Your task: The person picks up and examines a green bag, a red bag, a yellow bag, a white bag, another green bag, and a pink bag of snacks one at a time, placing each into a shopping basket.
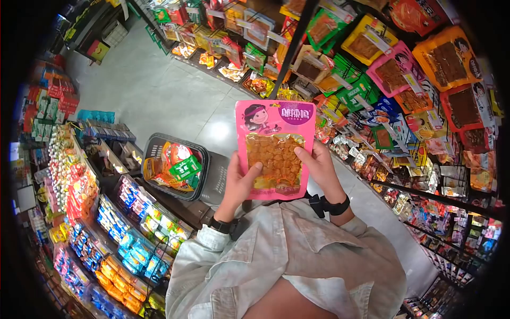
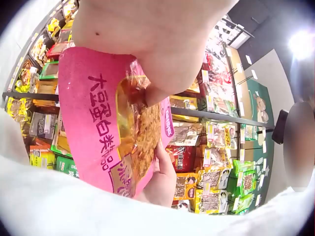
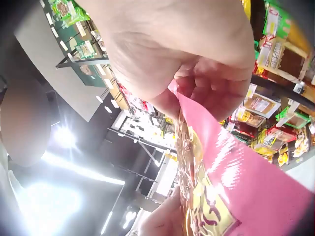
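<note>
A pink snack packet (image 1: 276, 119) with a clear window over brown pieces and a cartoon girl at the top is held up in front of the person's body. The left hand (image 1: 240, 179) grips its left edge, thumb lying on the window. On the opposite edge the right hand (image 1: 322, 169) holds on, its thumb also on the front. In the right wrist view the right hand's fingers (image 3: 211, 91) curl behind the pink packet (image 3: 246, 167). Large printed characters run down the packet's pink border (image 2: 91, 118) in the left wrist view.
On the floor to the left stands a dark shopping basket (image 1: 204, 173) holding several packets, one a green packet (image 1: 186, 168). Racks of hanging snack packets (image 1: 396, 69) rise to the right. Stepped shelves of small goods (image 1: 135, 252) line the left. Grey tiled floor (image 1: 196, 98) runs between them.
</note>
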`<state>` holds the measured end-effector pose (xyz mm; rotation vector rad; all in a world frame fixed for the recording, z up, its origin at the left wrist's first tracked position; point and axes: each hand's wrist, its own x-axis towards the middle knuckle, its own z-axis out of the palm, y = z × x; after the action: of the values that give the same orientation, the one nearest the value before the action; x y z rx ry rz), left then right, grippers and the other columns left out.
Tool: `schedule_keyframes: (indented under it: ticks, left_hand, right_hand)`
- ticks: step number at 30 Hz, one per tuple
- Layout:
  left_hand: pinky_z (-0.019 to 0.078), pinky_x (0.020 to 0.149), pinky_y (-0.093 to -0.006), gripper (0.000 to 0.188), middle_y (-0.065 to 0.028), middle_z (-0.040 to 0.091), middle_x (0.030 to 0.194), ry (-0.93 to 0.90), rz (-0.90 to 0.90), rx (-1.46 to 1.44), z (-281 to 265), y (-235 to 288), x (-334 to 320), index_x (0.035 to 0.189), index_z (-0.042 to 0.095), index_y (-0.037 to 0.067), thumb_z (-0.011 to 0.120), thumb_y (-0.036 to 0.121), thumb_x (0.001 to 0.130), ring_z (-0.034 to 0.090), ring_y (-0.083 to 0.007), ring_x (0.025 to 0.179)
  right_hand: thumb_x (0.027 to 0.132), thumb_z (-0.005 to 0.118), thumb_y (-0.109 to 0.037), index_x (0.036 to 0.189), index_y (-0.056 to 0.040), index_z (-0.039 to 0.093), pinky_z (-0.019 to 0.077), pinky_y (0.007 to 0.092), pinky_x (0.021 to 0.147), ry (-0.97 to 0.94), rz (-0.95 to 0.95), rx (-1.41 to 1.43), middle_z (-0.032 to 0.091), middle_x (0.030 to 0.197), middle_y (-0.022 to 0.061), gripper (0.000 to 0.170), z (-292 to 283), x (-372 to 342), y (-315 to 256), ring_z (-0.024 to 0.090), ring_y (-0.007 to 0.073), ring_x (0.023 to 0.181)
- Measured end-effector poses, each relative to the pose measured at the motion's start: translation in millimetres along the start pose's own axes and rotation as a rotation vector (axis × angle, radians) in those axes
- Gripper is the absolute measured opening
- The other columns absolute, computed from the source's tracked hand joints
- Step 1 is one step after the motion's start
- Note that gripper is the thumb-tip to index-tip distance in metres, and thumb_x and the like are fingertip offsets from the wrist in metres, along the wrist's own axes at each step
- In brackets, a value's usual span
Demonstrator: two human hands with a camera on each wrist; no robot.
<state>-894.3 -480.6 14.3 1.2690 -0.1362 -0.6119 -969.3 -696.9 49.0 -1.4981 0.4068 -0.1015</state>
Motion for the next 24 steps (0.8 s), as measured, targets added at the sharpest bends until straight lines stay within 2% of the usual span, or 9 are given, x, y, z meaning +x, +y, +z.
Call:
schedule_keyframes:
  ticks: [5, 9, 12, 15, 18, 24]
  left_hand:
    - [0.0542, 0.079, -0.0281, 0.027, -0.0048, 0.063, 0.104, -0.014, 0.031, -0.004, -77, 8, -29, 0.117, 0.051, 0.002, 0.066, 0.003, 0.094, 0.065, -0.0118, 0.089]
    - [0.0532, 0.081, -0.0275, 0.032, -0.0044, 0.063, 0.104, 0.008, 0.044, -0.056, -106, 13, -50, 0.122, 0.051, 0.002, 0.066, 0.003, 0.093, 0.064, -0.0111, 0.090]
    - [0.0525, 0.082, -0.0275, 0.035, -0.0037, 0.063, 0.105, 0.021, 0.034, -0.112, -111, 15, -61, 0.126, 0.050, 0.001, 0.065, 0.002, 0.093, 0.063, -0.0107, 0.092]
    - [0.0476, 0.097, -0.0304, 0.045, -0.0046, 0.059, 0.125, -0.034, -0.001, -0.090, -122, 4, -68, 0.137, 0.045, 0.002, 0.063, 0.004, 0.095, 0.058, -0.0131, 0.114]
    - [0.0515, 0.083, -0.0278, 0.037, -0.0033, 0.062, 0.110, 0.021, 0.003, -0.074, -117, 9, -75, 0.129, 0.049, 0.002, 0.063, 0.002, 0.094, 0.062, -0.0106, 0.094]
    - [0.0521, 0.084, -0.0279, 0.039, -0.0050, 0.062, 0.114, 0.050, -0.024, -0.073, -104, 7, -75, 0.131, 0.048, 0.001, 0.063, 0.004, 0.095, 0.063, -0.0119, 0.096]
  right_hand:
    - [0.097, 0.063, -0.010, 0.119, 0.0028, 0.063, 0.0497, 0.0252, 0.084, -0.027, -0.001, 0.015, 0.068, 0.109, 0.0019, 0.025, 76, -16, 4, 0.060, 0.0066, 0.095]
    - [0.096, 0.066, -0.010, 0.117, 0.0033, 0.065, 0.0500, 0.0255, 0.084, -0.064, 0.049, -0.075, 0.068, 0.108, 0.0024, 0.025, 107, -28, -5, 0.061, 0.0072, 0.094]
    - [0.094, 0.068, -0.010, 0.115, 0.0036, 0.067, 0.0503, 0.0254, 0.082, -0.059, 0.049, -0.023, 0.069, 0.106, 0.0027, 0.025, 121, -35, -4, 0.061, 0.0074, 0.092]
    - [0.092, 0.069, -0.009, 0.111, 0.0038, 0.069, 0.0500, 0.0249, 0.080, -0.045, 0.067, -0.073, 0.070, 0.101, 0.0024, 0.023, 124, -38, -3, 0.062, 0.0075, 0.090]
    - [0.090, 0.070, -0.007, 0.105, 0.0042, 0.072, 0.0494, 0.0243, 0.078, -0.044, 0.072, -0.093, 0.071, 0.096, 0.0022, 0.019, 120, -35, 0, 0.062, 0.0076, 0.087]
    - [0.088, 0.070, -0.007, 0.102, 0.0054, 0.073, 0.0494, 0.0244, 0.075, -0.051, 0.111, -0.072, 0.072, 0.092, 0.0034, 0.019, 104, -27, 5, 0.062, 0.0080, 0.084]
